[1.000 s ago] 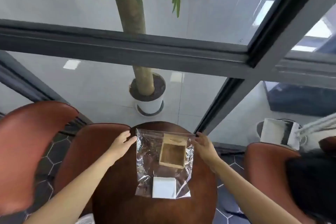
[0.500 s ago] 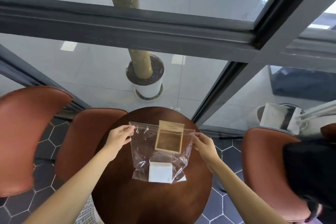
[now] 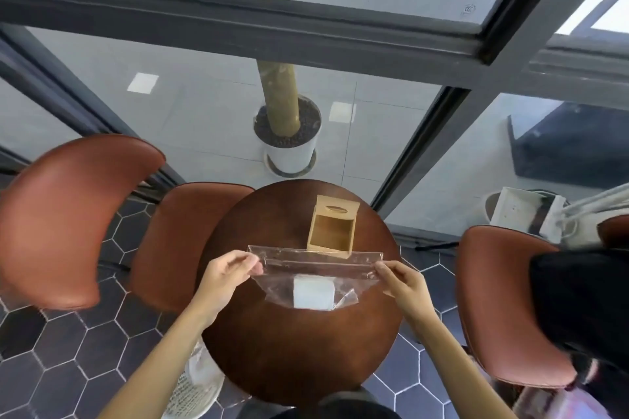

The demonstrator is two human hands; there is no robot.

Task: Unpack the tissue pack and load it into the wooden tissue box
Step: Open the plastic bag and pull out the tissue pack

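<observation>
Left hand (image 3: 227, 277) and right hand (image 3: 401, 282) each pinch a top corner of the clear bag (image 3: 315, 274) at frame centre, likely to open it; tissue pack (image 3: 313, 292) inside, wooden tissue box (image 3: 333, 227) open just above.

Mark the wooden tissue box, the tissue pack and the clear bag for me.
wooden tissue box (image 3: 332, 234): head view, on its open hollow inside.
tissue pack (image 3: 313, 292): head view, on its white face, inside the bag.
clear bag (image 3: 316, 257): head view, on its top strip.
</observation>
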